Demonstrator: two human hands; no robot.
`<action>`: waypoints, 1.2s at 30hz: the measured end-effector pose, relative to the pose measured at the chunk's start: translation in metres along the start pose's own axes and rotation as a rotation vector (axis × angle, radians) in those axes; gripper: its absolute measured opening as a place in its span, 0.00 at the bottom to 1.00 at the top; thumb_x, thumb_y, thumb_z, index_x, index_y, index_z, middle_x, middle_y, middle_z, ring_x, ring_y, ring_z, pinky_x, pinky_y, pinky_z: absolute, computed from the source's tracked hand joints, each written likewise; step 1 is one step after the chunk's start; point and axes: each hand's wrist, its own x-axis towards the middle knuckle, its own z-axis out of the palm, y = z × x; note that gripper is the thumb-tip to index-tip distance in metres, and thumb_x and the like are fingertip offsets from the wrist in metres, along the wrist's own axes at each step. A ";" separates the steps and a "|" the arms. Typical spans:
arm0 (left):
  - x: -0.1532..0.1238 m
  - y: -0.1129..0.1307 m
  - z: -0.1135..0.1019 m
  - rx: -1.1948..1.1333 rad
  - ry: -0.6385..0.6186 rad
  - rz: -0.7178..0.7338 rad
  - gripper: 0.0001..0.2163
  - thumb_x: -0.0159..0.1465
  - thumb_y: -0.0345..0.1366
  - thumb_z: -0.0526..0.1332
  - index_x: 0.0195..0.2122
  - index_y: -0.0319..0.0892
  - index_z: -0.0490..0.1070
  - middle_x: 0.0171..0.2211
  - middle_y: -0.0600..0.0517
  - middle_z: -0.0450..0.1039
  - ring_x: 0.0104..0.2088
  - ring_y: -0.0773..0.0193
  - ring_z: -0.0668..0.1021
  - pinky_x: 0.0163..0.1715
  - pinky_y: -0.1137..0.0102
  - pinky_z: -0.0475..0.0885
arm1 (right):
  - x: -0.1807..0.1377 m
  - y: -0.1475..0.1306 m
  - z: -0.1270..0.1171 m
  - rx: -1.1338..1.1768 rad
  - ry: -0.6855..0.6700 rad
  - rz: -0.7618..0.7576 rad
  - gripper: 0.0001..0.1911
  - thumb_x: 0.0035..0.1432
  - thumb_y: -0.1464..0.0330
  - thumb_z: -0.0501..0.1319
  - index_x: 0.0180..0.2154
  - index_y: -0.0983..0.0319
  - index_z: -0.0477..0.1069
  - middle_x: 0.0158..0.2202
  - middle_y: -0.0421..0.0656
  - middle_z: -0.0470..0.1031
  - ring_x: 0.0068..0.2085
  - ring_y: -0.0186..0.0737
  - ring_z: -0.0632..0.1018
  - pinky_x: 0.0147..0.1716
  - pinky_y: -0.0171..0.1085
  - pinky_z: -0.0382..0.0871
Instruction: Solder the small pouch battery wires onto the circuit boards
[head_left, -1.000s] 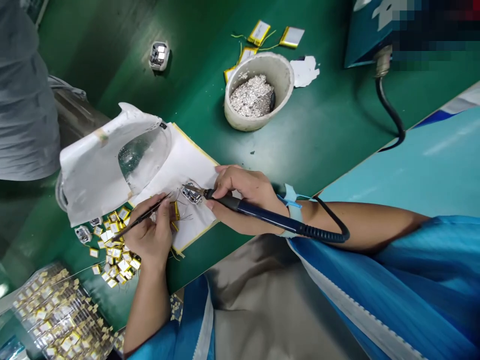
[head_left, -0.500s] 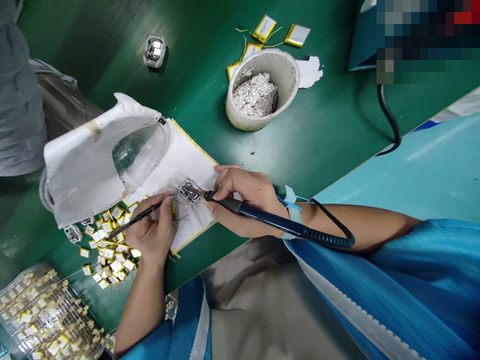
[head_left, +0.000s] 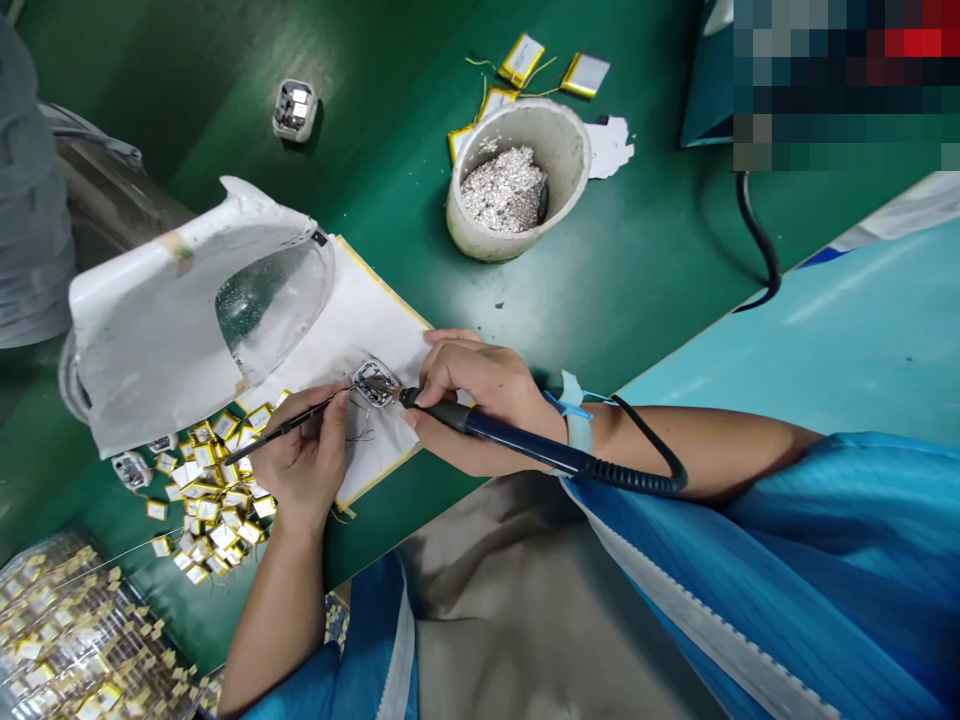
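Observation:
My right hand (head_left: 472, 400) grips a dark blue soldering iron (head_left: 495, 428), with its tip on a small shiny metal part with thin wires (head_left: 371, 384). That part lies on a white sheet with yellow-taped edges (head_left: 375, 345). My left hand (head_left: 304, 458) pinches slim dark tweezers (head_left: 289, 425), their tips reaching the metal part. A coiled cord (head_left: 637, 478) runs from the iron past my right wrist. Loose thin wires sit below the part, partly hidden by my left hand.
A clear magnifying shield with a white cover (head_left: 225, 300) overhangs the sheet's left side. Several small yellow-edged pouch batteries (head_left: 214, 490) lie below it. A white pot of silvery scrap (head_left: 506, 190) stands behind, and a bag of batteries (head_left: 75, 650) sits bottom left.
The tweezers tips have moved closer to the metal part, and the iron tip stays on it. The whole scene has drifted slightly left in view.

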 end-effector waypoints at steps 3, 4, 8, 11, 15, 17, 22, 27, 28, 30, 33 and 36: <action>0.000 0.000 0.001 0.031 -0.004 -0.004 0.08 0.70 0.41 0.72 0.42 0.43 0.83 0.38 0.49 0.87 0.41 0.58 0.89 0.45 0.64 0.86 | 0.000 -0.001 0.000 -0.007 -0.008 -0.005 0.11 0.60 0.72 0.68 0.33 0.55 0.66 0.26 0.34 0.74 0.29 0.38 0.78 0.49 0.46 0.76; 0.000 -0.001 0.001 0.035 -0.003 0.001 0.08 0.70 0.41 0.72 0.42 0.43 0.83 0.38 0.49 0.87 0.41 0.58 0.89 0.45 0.65 0.85 | 0.000 -0.001 0.000 -0.008 -0.005 -0.009 0.11 0.60 0.72 0.68 0.33 0.55 0.67 0.26 0.34 0.74 0.28 0.38 0.78 0.49 0.46 0.76; 0.000 -0.004 0.002 0.012 0.016 0.033 0.07 0.70 0.40 0.72 0.42 0.43 0.83 0.38 0.49 0.87 0.39 0.60 0.88 0.43 0.65 0.84 | 0.001 -0.001 -0.002 0.027 0.039 -0.003 0.11 0.61 0.72 0.69 0.34 0.55 0.68 0.28 0.35 0.75 0.29 0.37 0.79 0.46 0.45 0.78; 0.000 -0.008 0.000 -0.047 0.029 0.067 0.07 0.71 0.40 0.72 0.44 0.44 0.80 0.39 0.49 0.86 0.40 0.59 0.88 0.43 0.63 0.84 | 0.000 0.000 -0.004 0.035 0.053 0.015 0.10 0.61 0.71 0.69 0.34 0.55 0.68 0.29 0.36 0.76 0.29 0.37 0.78 0.43 0.44 0.78; 0.000 -0.015 -0.008 -0.139 -0.019 0.197 0.06 0.70 0.36 0.72 0.44 0.45 0.77 0.38 0.50 0.85 0.41 0.60 0.87 0.46 0.60 0.82 | 0.000 0.000 -0.003 0.027 0.061 0.005 0.11 0.62 0.71 0.69 0.35 0.55 0.68 0.29 0.36 0.77 0.29 0.37 0.78 0.41 0.44 0.78; 0.001 -0.016 -0.011 -0.172 -0.067 0.241 0.06 0.70 0.32 0.71 0.45 0.46 0.77 0.37 0.51 0.84 0.41 0.61 0.87 0.47 0.60 0.82 | 0.000 0.000 -0.002 0.026 0.069 -0.004 0.11 0.62 0.71 0.70 0.34 0.55 0.68 0.29 0.36 0.76 0.29 0.37 0.78 0.40 0.43 0.78; 0.002 -0.017 -0.012 -0.229 -0.130 0.270 0.09 0.68 0.27 0.72 0.46 0.45 0.78 0.38 0.51 0.85 0.41 0.61 0.87 0.45 0.62 0.82 | 0.000 0.000 -0.001 0.020 0.081 -0.015 0.11 0.62 0.72 0.70 0.35 0.56 0.68 0.29 0.35 0.76 0.28 0.36 0.78 0.40 0.43 0.77; 0.001 -0.020 -0.008 -0.235 -0.072 0.266 0.10 0.68 0.26 0.73 0.47 0.45 0.80 0.38 0.52 0.85 0.40 0.62 0.87 0.43 0.64 0.83 | -0.001 0.002 -0.001 0.036 0.078 -0.011 0.11 0.62 0.72 0.70 0.35 0.56 0.68 0.28 0.35 0.75 0.28 0.36 0.78 0.38 0.42 0.76; 0.001 -0.020 -0.007 -0.237 -0.053 0.257 0.10 0.68 0.26 0.73 0.47 0.45 0.80 0.38 0.52 0.85 0.40 0.62 0.87 0.42 0.65 0.83 | -0.001 0.002 -0.002 0.043 0.077 -0.004 0.11 0.62 0.72 0.70 0.36 0.55 0.68 0.28 0.35 0.75 0.28 0.36 0.78 0.38 0.42 0.75; 0.002 -0.020 -0.007 -0.247 -0.038 0.250 0.10 0.68 0.27 0.73 0.47 0.45 0.80 0.39 0.52 0.85 0.40 0.62 0.87 0.41 0.66 0.82 | -0.001 0.002 -0.002 0.053 0.082 0.005 0.11 0.62 0.72 0.70 0.36 0.55 0.68 0.28 0.35 0.75 0.28 0.37 0.78 0.38 0.42 0.75; 0.005 -0.019 -0.008 -0.282 -0.074 0.276 0.09 0.68 0.28 0.73 0.47 0.45 0.79 0.38 0.51 0.85 0.39 0.62 0.87 0.41 0.65 0.82 | -0.001 0.002 -0.002 0.059 0.076 0.010 0.11 0.62 0.72 0.70 0.36 0.56 0.68 0.29 0.36 0.76 0.29 0.37 0.79 0.38 0.42 0.75; 0.007 -0.019 -0.010 -0.294 -0.139 0.287 0.10 0.68 0.27 0.73 0.47 0.46 0.79 0.38 0.51 0.85 0.40 0.61 0.87 0.42 0.63 0.82 | -0.001 0.001 -0.003 0.055 0.063 0.011 0.11 0.62 0.72 0.70 0.36 0.56 0.68 0.28 0.36 0.75 0.29 0.38 0.79 0.38 0.42 0.76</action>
